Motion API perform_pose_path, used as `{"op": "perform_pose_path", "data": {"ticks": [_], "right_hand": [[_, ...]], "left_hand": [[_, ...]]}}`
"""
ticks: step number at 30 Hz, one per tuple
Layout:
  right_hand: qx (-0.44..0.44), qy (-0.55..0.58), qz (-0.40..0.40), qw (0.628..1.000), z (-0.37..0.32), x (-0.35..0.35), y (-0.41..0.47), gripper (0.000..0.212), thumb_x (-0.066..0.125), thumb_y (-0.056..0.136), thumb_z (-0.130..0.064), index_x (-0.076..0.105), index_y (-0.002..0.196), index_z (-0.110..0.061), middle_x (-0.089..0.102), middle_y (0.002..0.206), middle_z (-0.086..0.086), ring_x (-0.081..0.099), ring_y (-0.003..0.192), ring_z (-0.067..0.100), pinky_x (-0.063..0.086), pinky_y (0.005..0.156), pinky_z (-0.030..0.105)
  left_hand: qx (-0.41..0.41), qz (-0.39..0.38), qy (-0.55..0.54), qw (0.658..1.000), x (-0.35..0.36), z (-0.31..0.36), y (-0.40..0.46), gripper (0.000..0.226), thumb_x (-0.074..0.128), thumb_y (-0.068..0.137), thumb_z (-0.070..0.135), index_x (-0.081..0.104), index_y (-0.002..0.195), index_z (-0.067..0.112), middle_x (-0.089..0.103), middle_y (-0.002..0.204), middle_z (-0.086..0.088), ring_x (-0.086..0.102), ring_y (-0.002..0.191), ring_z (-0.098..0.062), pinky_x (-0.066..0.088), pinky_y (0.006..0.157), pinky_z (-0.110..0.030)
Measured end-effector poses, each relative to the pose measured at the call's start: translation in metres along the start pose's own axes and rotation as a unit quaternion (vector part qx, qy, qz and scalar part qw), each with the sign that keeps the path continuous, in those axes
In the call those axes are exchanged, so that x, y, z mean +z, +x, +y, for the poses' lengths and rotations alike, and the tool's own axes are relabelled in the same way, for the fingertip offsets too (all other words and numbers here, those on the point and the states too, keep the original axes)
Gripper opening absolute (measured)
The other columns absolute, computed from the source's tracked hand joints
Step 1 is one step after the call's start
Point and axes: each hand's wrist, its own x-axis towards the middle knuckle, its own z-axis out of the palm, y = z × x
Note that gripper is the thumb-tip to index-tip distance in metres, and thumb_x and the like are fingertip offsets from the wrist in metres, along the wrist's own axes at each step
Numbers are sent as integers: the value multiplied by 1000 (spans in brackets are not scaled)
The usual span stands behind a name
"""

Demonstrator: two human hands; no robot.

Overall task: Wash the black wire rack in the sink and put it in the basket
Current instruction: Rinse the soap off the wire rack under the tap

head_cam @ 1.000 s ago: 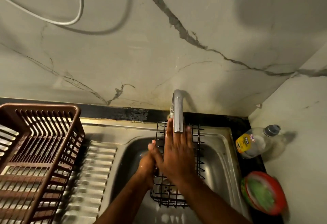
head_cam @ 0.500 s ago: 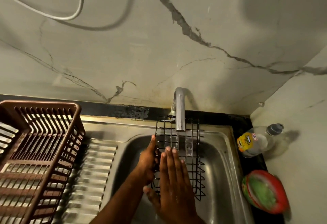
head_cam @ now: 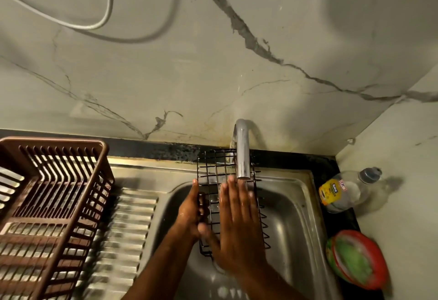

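Note:
The black wire rack (head_cam: 214,169) stands tilted in the steel sink (head_cam: 294,216), its top end under the chrome tap (head_cam: 242,155). My left hand (head_cam: 190,212) grips the rack's left edge. My right hand (head_cam: 239,226) lies flat on the rack's wire face, fingers stretched out and together, fingertips just below the tap's mouth. Much of the rack's lower half is hidden behind my right hand. The brown plastic basket (head_cam: 47,204) stands to the left on the ribbed draining board (head_cam: 128,235).
A clear dish-soap bottle (head_cam: 343,190) with a yellow label lies on the black counter right of the sink. In front of it sits a round red tub (head_cam: 358,259) with green content. The marble wall runs behind the tap, with a grey hose looped high up.
My right hand has slid back up the rack's face from its lower end toward the tap. The left hand has kept its hold on the rack's left edge.

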Motion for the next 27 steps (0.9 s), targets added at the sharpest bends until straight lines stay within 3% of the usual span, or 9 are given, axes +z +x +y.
{"op": "perform_pose_path", "data": {"ticks": [2,7,11,13,15,18,20,24,27], "right_hand": [[-21,8,3,1000,5,11,-32,90,33,96,-70,14,161,-11,1,170,11,3,156,31,13,121,53],[29,22,48,998,13,4,-13,85,27,98,-66,17,160,-9,3,170,10,4,156,30,11,124,51],[143,28,71,987,36,-24,59,90,25,97,-70,-3,161,-14,-12,169,9,-10,156,29,1,125,49],[167,102,53,979,45,-27,78,89,42,99,-55,-12,160,-21,-14,169,5,-4,156,29,16,125,51],[223,301,40,926,47,-29,85,79,40,100,-54,-2,162,-27,-1,170,2,21,153,29,42,113,48],[367,541,-46,755,45,-45,74,78,35,90,-74,34,155,-31,34,162,4,40,143,27,35,112,45],[411,578,-135,692,56,-50,60,85,56,77,-82,48,146,-32,46,153,7,42,140,30,37,110,56],[425,605,-216,638,82,-51,38,84,80,55,-78,67,124,-32,64,129,13,61,116,39,55,80,65],[449,593,-226,629,91,-50,28,71,83,63,-69,65,117,-26,62,123,17,64,108,44,56,76,66]], "left_hand": [[7,15,32,999,-9,-2,11,50,67,77,70,62,73,21,53,62,2,44,50,-12,34,47,-24],[24,4,32,999,-11,-8,9,63,63,82,72,72,91,11,63,79,-7,54,68,-22,44,63,-30],[32,4,81,996,-15,-7,3,48,56,89,66,63,78,20,55,67,0,44,58,-15,32,56,-28],[33,1,81,996,-18,-11,1,48,55,89,66,58,70,22,51,58,4,38,48,-10,27,51,-26],[45,15,102,994,-19,-12,1,51,53,92,67,58,70,21,52,57,4,37,48,-10,28,50,-26],[121,34,155,980,-30,-13,9,66,48,92,72,69,80,10,60,61,-4,48,54,-16,39,55,-28],[164,34,179,970,-41,-15,16,90,48,83,85,71,93,-2,71,79,-22,62,70,-29,51,72,-39],[260,79,274,923,-50,-21,14,82,47,78,89,63,59,10,62,55,-9,55,50,-30,47,55,-42],[450,33,358,817,-43,-25,-1,65,52,95,58,44,52,11,45,46,-2,44,43,-25,43,47,-42]]}}
